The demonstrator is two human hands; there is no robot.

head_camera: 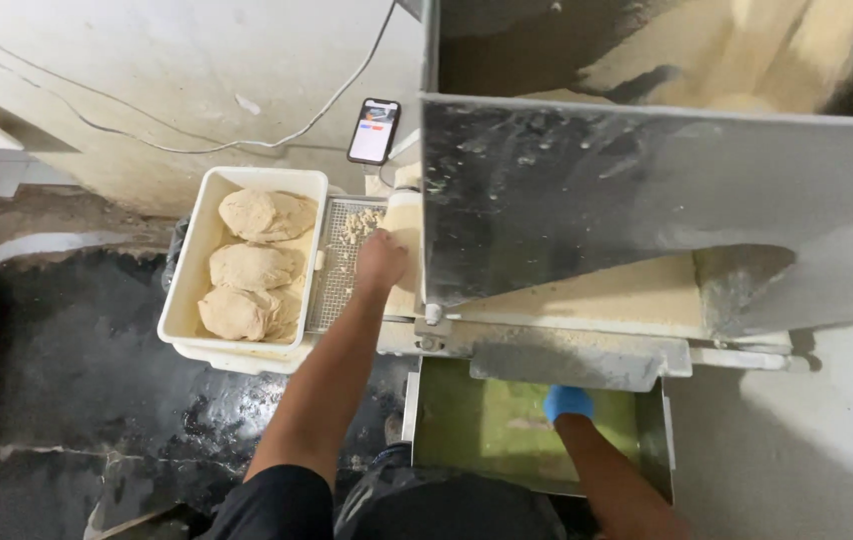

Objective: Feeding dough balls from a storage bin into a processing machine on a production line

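My left hand (382,262) is bare and reaches forward to the left end of a floury conveyor belt (597,290), its fingers curled beside a metal wire grid (332,285) that carries crumbs of dough. Whether it holds anything I cannot tell. My right hand (568,402) wears a blue glove and rests low inside a green-lined metal tray (477,420) under the machine, closed like a fist. A white plastic tub (187,290) to the left of the grid holds three pale dough lumps (255,266).
A large sheet-metal guard (647,190) covers the machine on the right. A smartphone (374,130) with a lit screen leans on the wall behind the tub, its cable running up. The dark floor (57,370) at left looks wet.
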